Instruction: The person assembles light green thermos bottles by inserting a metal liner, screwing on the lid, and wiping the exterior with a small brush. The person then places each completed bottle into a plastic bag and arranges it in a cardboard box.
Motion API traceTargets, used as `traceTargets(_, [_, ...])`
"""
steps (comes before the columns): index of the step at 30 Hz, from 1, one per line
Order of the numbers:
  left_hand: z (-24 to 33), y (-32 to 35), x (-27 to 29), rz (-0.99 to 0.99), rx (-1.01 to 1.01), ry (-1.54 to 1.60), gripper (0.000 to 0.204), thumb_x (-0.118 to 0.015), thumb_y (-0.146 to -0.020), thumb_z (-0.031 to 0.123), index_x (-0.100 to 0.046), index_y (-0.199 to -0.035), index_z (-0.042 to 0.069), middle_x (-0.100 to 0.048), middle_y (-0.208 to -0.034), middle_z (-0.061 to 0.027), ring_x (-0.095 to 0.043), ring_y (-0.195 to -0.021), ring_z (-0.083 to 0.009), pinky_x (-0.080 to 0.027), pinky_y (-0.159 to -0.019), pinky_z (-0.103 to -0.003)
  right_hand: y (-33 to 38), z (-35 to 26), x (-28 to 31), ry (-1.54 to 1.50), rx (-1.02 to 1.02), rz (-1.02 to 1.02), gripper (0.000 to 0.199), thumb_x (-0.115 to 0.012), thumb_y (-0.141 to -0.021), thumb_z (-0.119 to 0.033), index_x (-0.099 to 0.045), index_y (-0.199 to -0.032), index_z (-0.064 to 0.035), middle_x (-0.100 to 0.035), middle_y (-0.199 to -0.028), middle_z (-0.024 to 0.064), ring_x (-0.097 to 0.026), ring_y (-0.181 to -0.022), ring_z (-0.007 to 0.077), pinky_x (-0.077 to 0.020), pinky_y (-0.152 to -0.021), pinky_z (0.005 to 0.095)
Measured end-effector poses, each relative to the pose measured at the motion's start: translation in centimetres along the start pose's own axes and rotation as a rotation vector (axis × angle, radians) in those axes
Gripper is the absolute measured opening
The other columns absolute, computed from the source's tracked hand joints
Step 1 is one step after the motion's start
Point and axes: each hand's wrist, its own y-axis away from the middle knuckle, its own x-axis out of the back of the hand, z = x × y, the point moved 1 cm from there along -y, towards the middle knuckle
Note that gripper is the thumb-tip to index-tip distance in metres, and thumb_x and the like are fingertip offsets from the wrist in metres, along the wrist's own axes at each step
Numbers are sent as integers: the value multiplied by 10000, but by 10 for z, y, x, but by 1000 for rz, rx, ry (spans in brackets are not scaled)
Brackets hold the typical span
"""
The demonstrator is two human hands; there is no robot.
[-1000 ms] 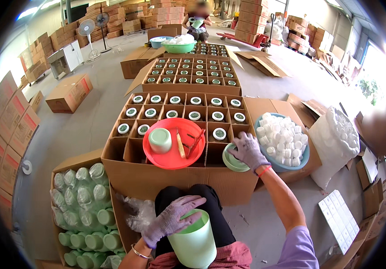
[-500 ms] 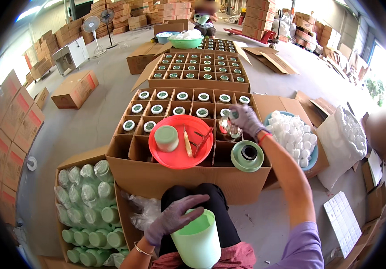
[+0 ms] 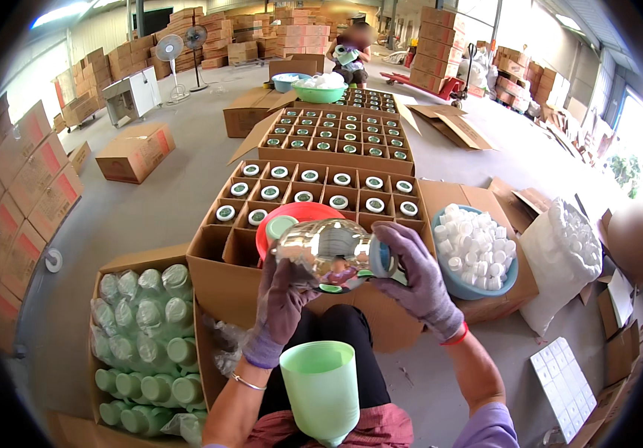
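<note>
A warehouse with a bare grey concrete floor (image 3: 150, 209) stretches away, stacks of brown cartons along the left and far walls, and a second person sits at the far end by a green basin. Just in front of the seated person, an open cardboard box with divider cells (image 3: 314, 201) holds rows of capped jars, and a red round plastic tray (image 3: 292, 216) rests on its near edge. Both gloved hands are raised over that tray: the left hand (image 3: 280, 302) is curled closed around the near side of a shiny silver foil roll (image 3: 329, 250), and the right hand (image 3: 418, 280) is closed on its right end, so the roll sits between them, held sideways. A pale green plastic jar (image 3: 321, 388) stands open-mouthed in the lap below. A blue bowl of white caps (image 3: 478, 250) lies to the right, and a carton of wrapped green jars (image 3: 138, 336) to the left. The roll looks smooth, so a loose grip could let it drop onto the jar and knock it off the lap.
</note>
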Motion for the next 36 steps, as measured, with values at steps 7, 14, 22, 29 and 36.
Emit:
traceTargets(7, [-9,26,23,124,-31,148,601,-469,-1052,399,-196,-1554,212,-459,-1461,-65,-527,-1284,-201,-538,-916,-398,0,6,-67,272,122,243,766,-684,-913,-275,-308,-1515,13,-378,-1492,272,-440,-1310,462,-391,-1088,481])
traceTargets(14, [3,37,23,-24,311,456,750,-230,-993,691,-285,-1534,174,-462,-1491,-128,-538,-1301,-305,-461,-1067,-541,1,-6,-80,94,177,171,445,-672,-865,-96,-637,-1307,-124,-428,-1416,252,-468,-1282,431,-429,-1053,478])
traceTargets(22, [4,38,36,-94,34,-664,628,-623,-937,399,-409,-1464,134,-555,-1422,-45,-493,-1329,-169,-240,-1197,-448,20,0,-105,188,298,96,496,-701,-868,-174,-592,-1352,-147,-413,-1462,254,-445,-1300,470,-397,-1091,535])
traceTargets(29, [-6,48,54,131,335,544,691,-440,-975,610,-438,-1463,121,-520,-1443,-114,-537,-1290,-313,-512,-997,-515,39,-4,-108,-35,163,-17,633,-692,-899,-279,-463,-1448,-63,-326,-1526,246,-372,-1384,439,-353,-1135,488])
traceTargets(36, [-3,59,96,70,366,881,684,-419,-975,603,-413,-1488,151,-443,-1523,-103,-440,-1386,-319,-425,-1094,-514,147,3,-93,-300,-286,-24,758,-587,-980,-358,-255,-1515,62,-277,-1545,269,-344,-1426,387,-292,-1171,442])
